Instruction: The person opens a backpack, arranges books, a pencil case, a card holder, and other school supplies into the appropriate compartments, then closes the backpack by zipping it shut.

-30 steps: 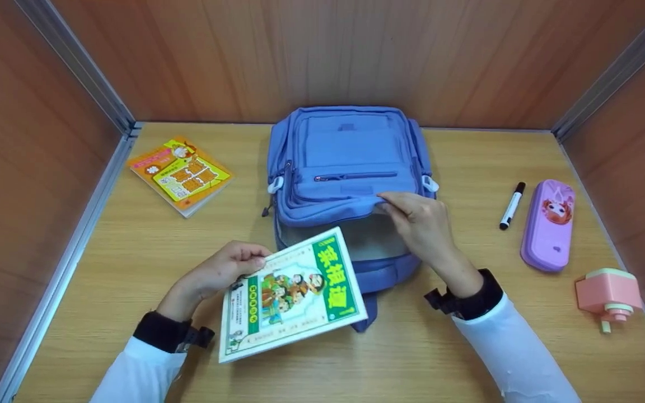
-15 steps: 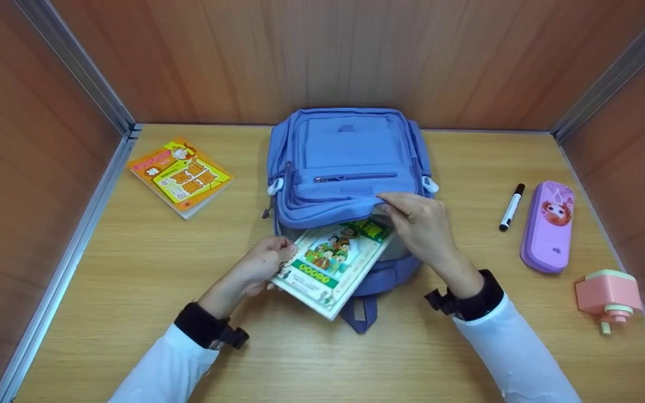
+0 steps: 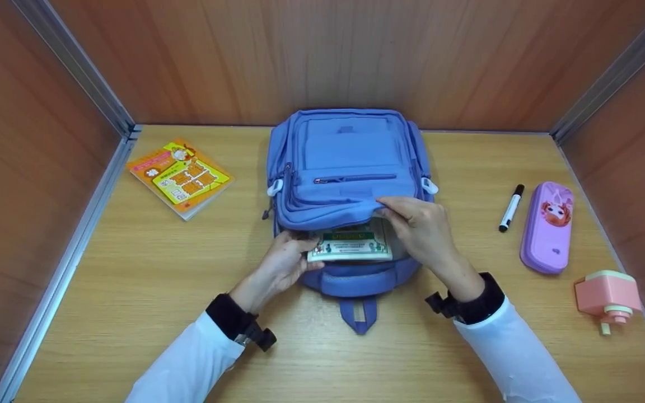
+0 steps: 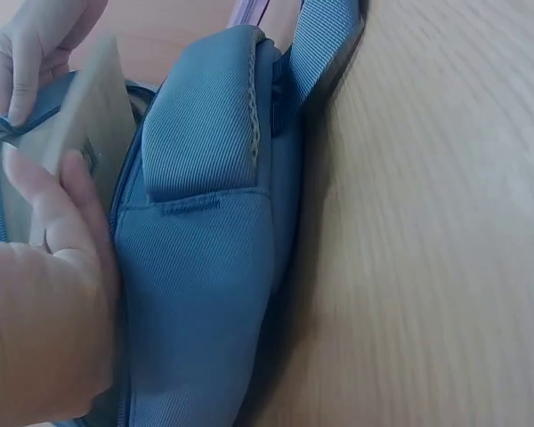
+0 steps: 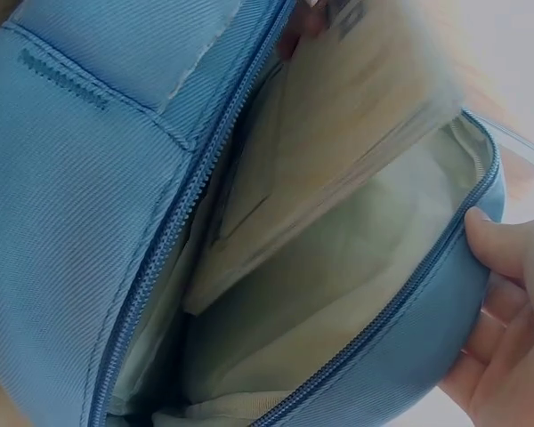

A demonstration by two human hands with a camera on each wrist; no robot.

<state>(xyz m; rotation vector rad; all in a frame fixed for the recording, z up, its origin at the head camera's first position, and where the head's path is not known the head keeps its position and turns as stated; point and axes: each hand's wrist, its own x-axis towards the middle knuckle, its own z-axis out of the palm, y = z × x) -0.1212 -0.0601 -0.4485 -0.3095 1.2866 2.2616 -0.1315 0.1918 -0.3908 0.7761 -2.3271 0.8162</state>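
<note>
A blue backpack (image 3: 350,145) lies on its back with its main zip undone. My left hand (image 3: 280,266) grips the near left corner of a green-and-white picture book (image 3: 350,248), thumb above and fingers below. Most of the book is inside the bag, hidden under the front panel; its near end shows in the opening. In the right wrist view the book (image 5: 338,133) slants into the pale-lined compartment. My right hand (image 3: 426,235) pinches the zipped edge of the front panel and holds it up. The left wrist view shows the bag's top handle (image 4: 205,116) close beside my left hand.
An orange-and-yellow book (image 3: 182,178) lies at the back left. To the right are a black-and-white marker (image 3: 512,208), a purple pencil case (image 3: 548,226) and a pink pencil sharpener with a crank (image 3: 608,296). Wooden panels (image 3: 333,56) enclose the table at the back and sides.
My left hand has swung the picture book rightward and forward, from in front of the backpack into its opening. The right hand stays on the panel edge.
</note>
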